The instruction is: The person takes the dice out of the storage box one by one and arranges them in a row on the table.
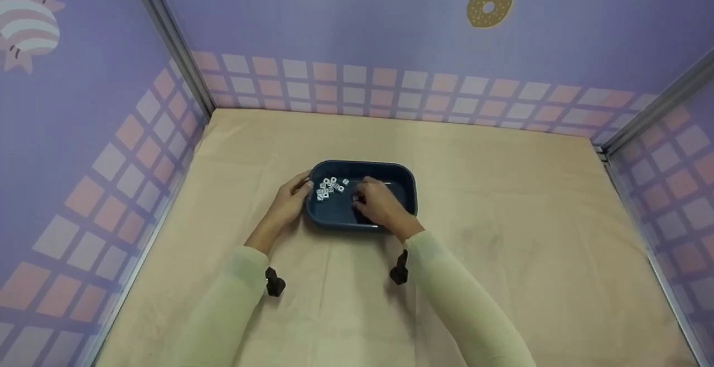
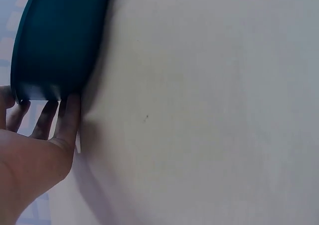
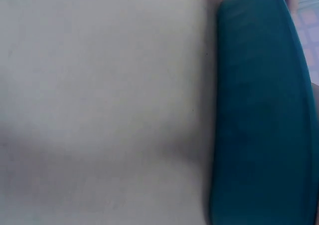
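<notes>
A dark blue rectangular tray (image 1: pixel 362 225) with rounded corners sits on the cloth. Several small white dice (image 1: pixel 329 187) with dark markings lie in a loose cluster at its left end. My left hand (image 1: pixel 290 198) grips that end, thumb at the rim and fingers against the outer wall; in the left wrist view the fingers (image 2: pixel 70 120) press along the wall's lower part. Inside the tray, right of the cluster, my right hand (image 1: pixel 380 202) has its fingers curled and pinches a small die (image 1: pixel 355 198), mostly covered. The right wrist view shows mainly the tray's outer side (image 3: pixel 264 110).
A pale, lightly creased cloth (image 1: pixel 502 199) covers the table. Purple panels (image 1: pixel 390 15) with pink and white checks stand at the back and both sides, joined by metal posts (image 1: pixel 173 38). Dark wrist-worn devices (image 1: pixel 275 282) hang below both cuffs.
</notes>
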Tool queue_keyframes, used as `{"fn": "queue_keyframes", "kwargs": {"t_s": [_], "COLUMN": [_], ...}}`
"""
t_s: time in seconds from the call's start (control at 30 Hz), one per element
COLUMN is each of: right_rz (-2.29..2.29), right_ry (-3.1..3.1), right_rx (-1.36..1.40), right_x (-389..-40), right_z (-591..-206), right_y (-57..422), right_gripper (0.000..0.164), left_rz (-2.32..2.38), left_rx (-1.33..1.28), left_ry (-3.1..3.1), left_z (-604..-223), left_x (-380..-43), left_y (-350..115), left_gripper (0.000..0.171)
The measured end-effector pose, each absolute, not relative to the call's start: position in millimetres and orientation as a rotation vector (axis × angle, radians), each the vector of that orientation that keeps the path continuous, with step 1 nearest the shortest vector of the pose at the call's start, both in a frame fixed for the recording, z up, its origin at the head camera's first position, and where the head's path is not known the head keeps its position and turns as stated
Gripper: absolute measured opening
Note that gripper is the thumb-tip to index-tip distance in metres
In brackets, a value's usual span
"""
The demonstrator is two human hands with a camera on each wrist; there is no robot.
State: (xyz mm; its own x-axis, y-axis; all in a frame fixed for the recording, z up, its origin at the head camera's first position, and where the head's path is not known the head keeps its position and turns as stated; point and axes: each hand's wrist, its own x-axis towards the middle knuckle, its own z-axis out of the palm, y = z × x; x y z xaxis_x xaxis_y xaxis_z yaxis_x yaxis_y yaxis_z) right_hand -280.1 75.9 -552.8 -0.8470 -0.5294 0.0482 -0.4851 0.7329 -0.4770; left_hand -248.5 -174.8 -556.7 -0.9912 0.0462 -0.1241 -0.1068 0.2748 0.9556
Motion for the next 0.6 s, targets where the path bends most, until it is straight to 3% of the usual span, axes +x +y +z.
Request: {"fn": "queue_keyframes", "kwargs": {"t_s": [0.23, 0.6], "right_rz": [-0.852, -1.154], "right_ry": [2.844, 2.845], "right_rx": [-0.803, -0.973], "right_x": [-280, -261], "right_z": [-547, -486], "right_y": [83, 143], "right_gripper": [0.009, 0.007], "left_rz": [1.834, 1.796], "left_rx": [-0.073, -0.079], "left_ry": [2.342, 2.493], "left_z": [-555, -556], "left_x": [-252, -250], "left_y": [-171, -171], "left_gripper": [0.048, 0.045]}}
